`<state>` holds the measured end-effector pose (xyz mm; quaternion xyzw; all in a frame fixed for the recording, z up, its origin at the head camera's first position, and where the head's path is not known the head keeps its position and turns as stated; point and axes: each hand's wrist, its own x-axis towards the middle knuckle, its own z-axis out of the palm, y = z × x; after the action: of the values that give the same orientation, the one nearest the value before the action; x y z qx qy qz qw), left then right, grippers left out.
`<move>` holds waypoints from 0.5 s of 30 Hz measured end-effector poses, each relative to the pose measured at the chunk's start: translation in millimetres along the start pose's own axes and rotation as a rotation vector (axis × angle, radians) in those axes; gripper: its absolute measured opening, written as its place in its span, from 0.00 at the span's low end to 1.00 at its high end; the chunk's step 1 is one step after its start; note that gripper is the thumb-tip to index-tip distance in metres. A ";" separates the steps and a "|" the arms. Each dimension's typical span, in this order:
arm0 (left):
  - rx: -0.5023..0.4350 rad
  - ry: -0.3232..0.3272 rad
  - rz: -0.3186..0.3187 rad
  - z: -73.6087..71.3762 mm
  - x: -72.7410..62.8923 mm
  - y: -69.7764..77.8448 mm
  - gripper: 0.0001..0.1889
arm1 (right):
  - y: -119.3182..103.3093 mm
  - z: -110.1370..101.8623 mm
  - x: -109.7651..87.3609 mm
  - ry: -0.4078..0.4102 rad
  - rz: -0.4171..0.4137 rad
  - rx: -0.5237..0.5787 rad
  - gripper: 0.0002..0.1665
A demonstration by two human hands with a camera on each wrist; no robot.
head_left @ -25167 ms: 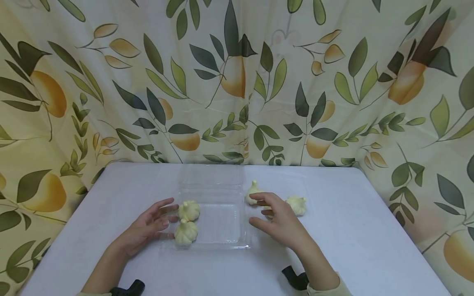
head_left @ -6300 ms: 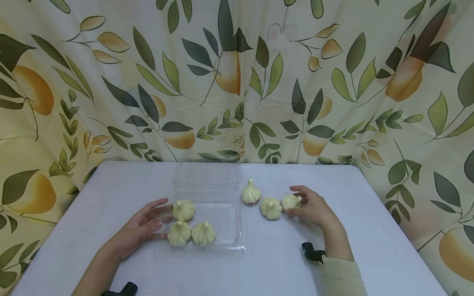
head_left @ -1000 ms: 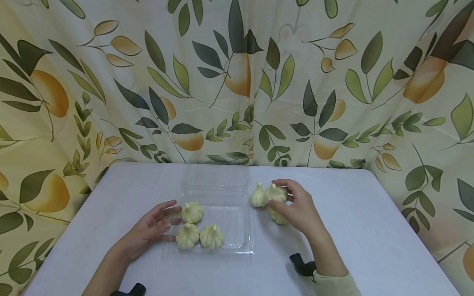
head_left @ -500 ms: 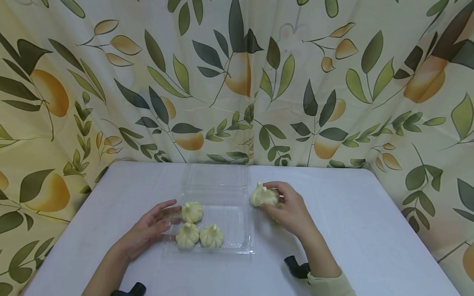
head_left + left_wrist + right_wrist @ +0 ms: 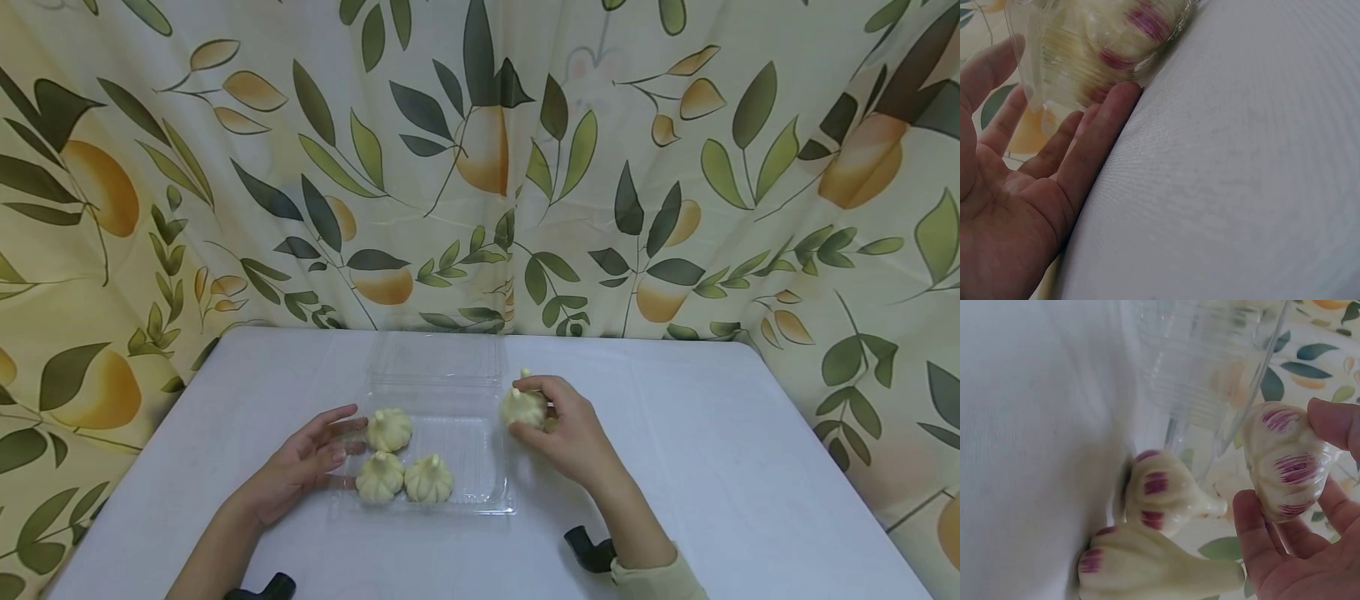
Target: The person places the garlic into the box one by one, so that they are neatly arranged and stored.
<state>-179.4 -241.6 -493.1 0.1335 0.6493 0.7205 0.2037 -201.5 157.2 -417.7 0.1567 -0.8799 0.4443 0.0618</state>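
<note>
My right hand pinches a garlic bulb between thumb and fingers, beside the right wall of a clear plastic clamshell box. In the right wrist view that bulb shows purple streaks and is held up off the table. Three pale bulbs sit in the box: one at the back left, one at the front left and one at the front middle. My left hand lies with fingers spread at the box's left wall; its fingertips meet the plastic in the left wrist view.
Two more bulbs stand on the white table right of the box, mostly hidden behind my right hand in the head view. The right wrist view shows them as a rounder bulb and a long-necked one. The box's lid lies folded back.
Over the last second my right hand carries the bulb leftward to the box's right edge. A third bulb has joined the two in the box since the oldest frame. My left hand stays put.
</note>
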 end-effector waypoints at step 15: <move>-0.011 0.015 -0.016 1.5 0.0 0.9 0.32 | -6.8 8.0 -1.7 -0.002 -0.054 0.023 0.29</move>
<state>-178.8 -240.3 -491.9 0.1221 0.6480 0.7232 0.2053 -197.3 147.4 -417.7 0.1813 -0.8703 0.4523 0.0712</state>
